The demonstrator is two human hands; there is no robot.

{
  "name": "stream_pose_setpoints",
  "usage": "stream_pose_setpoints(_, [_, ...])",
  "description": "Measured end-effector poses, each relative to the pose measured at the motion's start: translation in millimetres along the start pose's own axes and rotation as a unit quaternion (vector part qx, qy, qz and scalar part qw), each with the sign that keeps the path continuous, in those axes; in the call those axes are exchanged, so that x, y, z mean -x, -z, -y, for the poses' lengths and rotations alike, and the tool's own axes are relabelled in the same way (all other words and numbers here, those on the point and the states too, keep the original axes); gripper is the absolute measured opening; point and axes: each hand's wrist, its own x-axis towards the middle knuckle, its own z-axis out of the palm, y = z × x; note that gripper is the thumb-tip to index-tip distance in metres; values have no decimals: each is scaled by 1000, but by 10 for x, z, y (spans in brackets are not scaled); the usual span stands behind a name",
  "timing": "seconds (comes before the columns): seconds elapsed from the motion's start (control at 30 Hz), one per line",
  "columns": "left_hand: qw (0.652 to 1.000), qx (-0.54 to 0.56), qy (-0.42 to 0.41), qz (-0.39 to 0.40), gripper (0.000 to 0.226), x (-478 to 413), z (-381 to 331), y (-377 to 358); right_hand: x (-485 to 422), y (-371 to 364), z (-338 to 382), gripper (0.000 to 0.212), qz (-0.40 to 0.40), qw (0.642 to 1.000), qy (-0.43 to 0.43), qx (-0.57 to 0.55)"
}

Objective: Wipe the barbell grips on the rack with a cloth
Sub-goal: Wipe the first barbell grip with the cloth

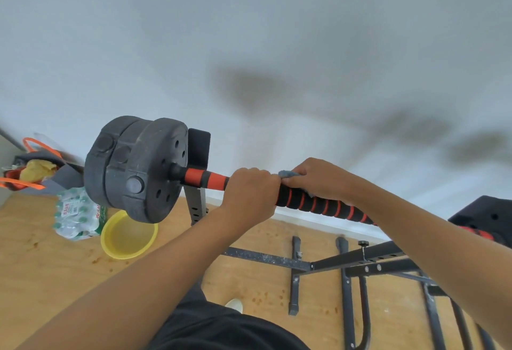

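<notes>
A barbell lies across a black rack, its grip wrapped in black foam with orange stripes. Black weight plates sit on its left end. My left hand is curled round the grip just right of the left rack post. Right beside it, my right hand holds a grey-blue cloth wrapped on the grip; only a small fold of cloth shows above my fingers. The two hands touch. The bar's right end is hidden behind my right forearm.
A yellow bowl and a pack of water bottles stand on the wooden floor at left, with an orange-strapped bag behind them. The black rack base bars spread over the floor at lower right. A white wall is behind.
</notes>
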Motion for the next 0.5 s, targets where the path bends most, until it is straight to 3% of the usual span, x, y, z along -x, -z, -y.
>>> stream_pose_setpoints(0.13, [995,22,14,94,16,-132,41,154,153,-176,2,47,-80,992,97,-16])
stream_pose_setpoints(0.27, [972,79,11,222,17,-321,116,228,151,-219,-22,55,-124,985,121,3])
stream_pose_setpoints(0.33, [935,134,16,327,18,-476,160,267,161,-199,-45,53,-124,984,118,57])
stream_pose_setpoints(0.5, [798,268,22,539,26,-783,318,305,274,-172,-58,30,-143,963,140,182])
